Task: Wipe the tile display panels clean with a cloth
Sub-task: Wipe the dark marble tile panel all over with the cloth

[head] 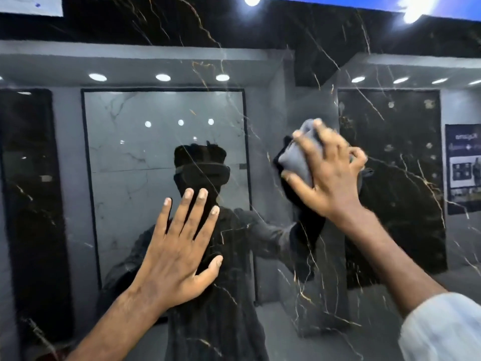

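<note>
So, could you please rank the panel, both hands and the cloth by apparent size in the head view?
1. Panel.
2. Left hand and right hand, about alike.
3. Cloth, partly covered.

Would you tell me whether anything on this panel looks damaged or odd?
Nothing stands out. The pale lines across the panel look like marble veining, not cracks, and the shapes in it are reflections. The left hand lies flat on it; the right hand holds the cloth against it.

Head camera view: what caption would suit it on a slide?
A person's right hand grips a grey cloth against a black veined tile panel while the left hand rests flat on it.
</note>
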The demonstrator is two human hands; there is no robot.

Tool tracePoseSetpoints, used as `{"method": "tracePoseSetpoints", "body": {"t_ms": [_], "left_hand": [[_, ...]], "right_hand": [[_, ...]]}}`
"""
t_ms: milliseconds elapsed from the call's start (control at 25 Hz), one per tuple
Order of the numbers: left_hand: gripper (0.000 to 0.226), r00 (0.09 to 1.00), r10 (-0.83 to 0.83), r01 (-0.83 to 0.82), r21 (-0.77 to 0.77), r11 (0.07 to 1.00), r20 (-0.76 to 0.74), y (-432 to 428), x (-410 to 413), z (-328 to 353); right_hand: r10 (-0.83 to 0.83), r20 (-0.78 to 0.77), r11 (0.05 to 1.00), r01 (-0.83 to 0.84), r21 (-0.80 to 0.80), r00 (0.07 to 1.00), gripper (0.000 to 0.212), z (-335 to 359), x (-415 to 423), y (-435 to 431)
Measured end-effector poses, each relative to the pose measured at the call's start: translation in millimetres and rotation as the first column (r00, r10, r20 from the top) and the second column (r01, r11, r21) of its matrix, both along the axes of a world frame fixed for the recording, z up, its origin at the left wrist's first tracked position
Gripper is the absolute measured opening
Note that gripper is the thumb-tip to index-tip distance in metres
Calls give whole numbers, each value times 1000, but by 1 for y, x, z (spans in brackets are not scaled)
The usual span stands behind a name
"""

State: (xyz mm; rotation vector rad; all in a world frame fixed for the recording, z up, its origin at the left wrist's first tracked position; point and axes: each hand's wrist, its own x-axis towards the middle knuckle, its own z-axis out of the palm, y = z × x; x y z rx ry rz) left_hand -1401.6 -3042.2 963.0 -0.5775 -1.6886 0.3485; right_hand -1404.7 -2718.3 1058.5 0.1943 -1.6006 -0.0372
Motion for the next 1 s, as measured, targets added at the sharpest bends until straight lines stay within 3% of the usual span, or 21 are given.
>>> {"method": "tracePoseSetpoints", "body": {"t_ms": [40, 120, 200, 280, 360, 400, 480, 560, 640, 720, 800, 880, 920, 1000], "left_hand": [[87, 1000, 3, -3, 17, 1000, 2, 1, 0, -3], [85, 1000, 4, -4, 43, 999, 8, 6, 0, -8], [84, 1000, -3, 3, 46, 999, 4, 7, -1, -11], [83, 1000, -10, 10, 38, 999, 3, 5, -2, -12], [83, 1000, -15, 15, 35, 999, 5, 5, -1, -12], [82, 1000, -18, 18, 35, 999, 8, 5, 0, -12], [82, 1000, -12, 12, 17, 1000, 26, 2, 2, -14], [83, 999, 10, -9, -19, 1000, 45, -4, 4, -22], [84, 998, 27, -25, -32, 999, 58, -7, 7, -33], [85, 996, 14, -12, -26, 1000, 83, -7, 10, -44], [88, 996, 14, -12, -31, 999, 91, -8, 10, -51], [89, 996, 17, -13, -37, 999, 88, -9, 10, -58], [88, 997, 15, -12, -39, 999, 81, -10, 8, -62], [87, 998, 19, -17, -38, 999, 53, -11, 4, -67]], "right_hand": [[22, 9, 991, -21, -132, 1000, 74, 0, 0, -1], [81, 28, 980, -75, -185, 996, 78, -39, -2, -22], [145, 107, 989, -145, -4, 984, 79, -114, 4, -55], [142, 189, 938, -193, 289, 972, 75, -176, 18, -67], [123, 230, 884, -211, 417, 966, 71, -175, 21, -48], [127, 216, 909, -201, 365, 968, 71, -157, 17, -34], [157, 148, 985, -166, 47, 976, 75, -110, 10, -14], [271, 90, 930, -237, -280, 958, 78, -80, 10, -4], [434, 161, 861, -355, -365, 887, 75, -92, 13, -20], [501, 291, 865, -466, -185, 815, 61, -136, 20, -45], [360, 310, 888, -425, 175, 880, 48, -180, 24, -56], [231, 251, 866, -316, 388, 940, 46, -184, 18, -44], [235, 216, 874, -303, 380, 948, 46, -172, 14, -36], [285, 107, 934, -301, 191, 953, 46, -137, 8, -22]]}}
